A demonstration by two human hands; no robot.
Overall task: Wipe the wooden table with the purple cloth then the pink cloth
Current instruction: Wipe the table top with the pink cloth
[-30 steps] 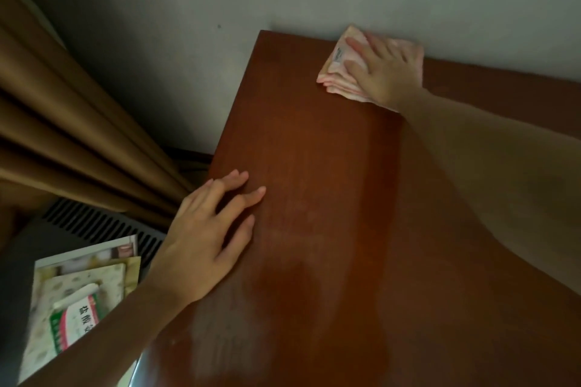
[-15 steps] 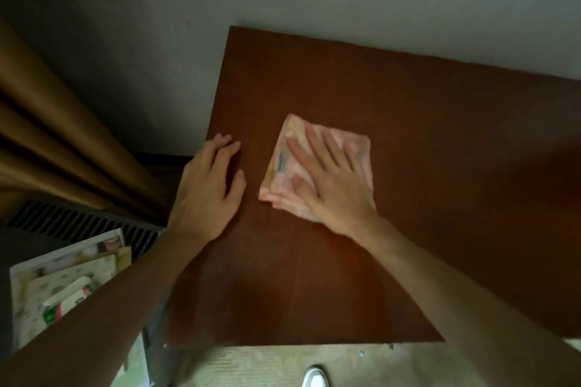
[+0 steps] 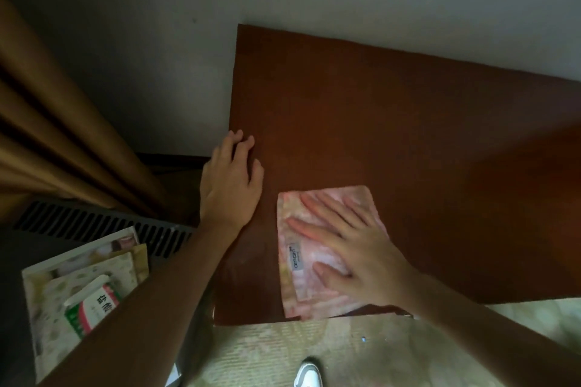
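Right hand flat on a pink cloth at the near edge of the worktop.

The folded pink terry cloth (image 3: pixel 317 261), with a small grey label on its left side, lies on the reddish-brown wooden worktop (image 3: pixel 393 122) at its near-left corner, its near edge just over the rim. The right hand (image 3: pixel 355 248) presses on it with fingers spread flat, gripping nothing. The left hand (image 3: pixel 231 185) rests open, palm down, on the worktop's left edge, just beside the cloth and holding nothing. Off to the near left, a pale floral paper bag (image 3: pixel 59 298) holds a green-and-white printed packet (image 3: pixel 91 308). A brown curtain (image 3: pixel 56 135) hangs far left.
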